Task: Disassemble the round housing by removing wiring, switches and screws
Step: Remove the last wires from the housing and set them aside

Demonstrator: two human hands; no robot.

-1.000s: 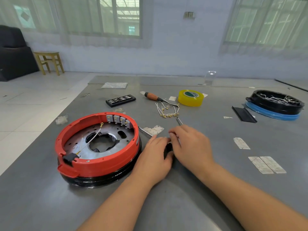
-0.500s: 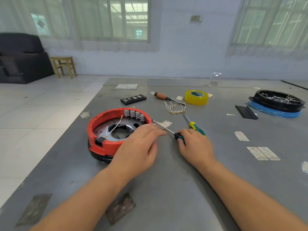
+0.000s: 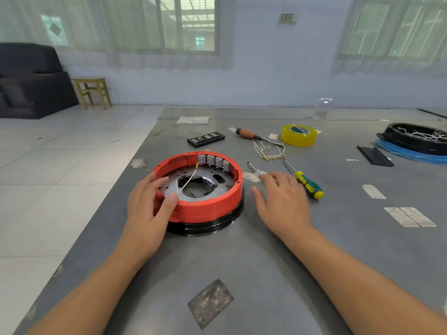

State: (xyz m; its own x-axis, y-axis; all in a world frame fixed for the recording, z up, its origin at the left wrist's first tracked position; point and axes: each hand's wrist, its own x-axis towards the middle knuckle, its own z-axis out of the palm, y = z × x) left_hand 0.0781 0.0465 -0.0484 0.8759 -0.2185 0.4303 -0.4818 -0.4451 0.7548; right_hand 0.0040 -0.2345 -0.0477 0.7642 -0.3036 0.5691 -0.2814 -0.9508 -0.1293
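The round housing (image 3: 205,209), a red ring on a black base, sits mid-table. Four grey switches (image 3: 214,161) line its far inner wall. A thin white wire (image 3: 189,180) runs from them across the metal plate to the near-left rim. My left hand (image 3: 147,209) grips that near-left rim, with the fingers over the edge and the thumb on top where the wire ends. My right hand (image 3: 281,201) is spread flat just right of the housing and holds nothing. A thin screwdriver shaft (image 3: 252,168) pokes out beyond its fingertips. The green-yellow screwdriver (image 3: 308,186) lies beside it.
Further back lie a loose wire bundle (image 3: 268,151), a wooden-handled tool (image 3: 248,134), a yellow tape roll (image 3: 299,135) and a black bit case (image 3: 206,139). A black tray on a blue ring (image 3: 411,146) sits far right. The table's left edge (image 3: 116,187) drops to a tiled floor.
My left hand moved left from the screwdriver onto the housing rim. My right hand let go of the screwdriver and opened flat. The view shifted, putting the housing closer to the centre.
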